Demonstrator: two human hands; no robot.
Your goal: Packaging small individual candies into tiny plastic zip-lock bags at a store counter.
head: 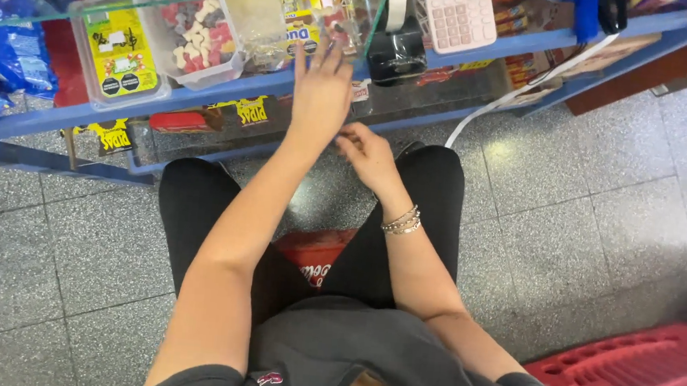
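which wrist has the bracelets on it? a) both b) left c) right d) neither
c, the beaded bracelets sit on the wrist of the right hand, while the left hand, raised toward the blue shelf, has a bare wrist.

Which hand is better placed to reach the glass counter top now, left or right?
Left, probably. The left hand is stretched forward, fingers spread at the front edge of the glass counter. The right hand sits lower and nearer the body, below the shelf edge, fingers curled.
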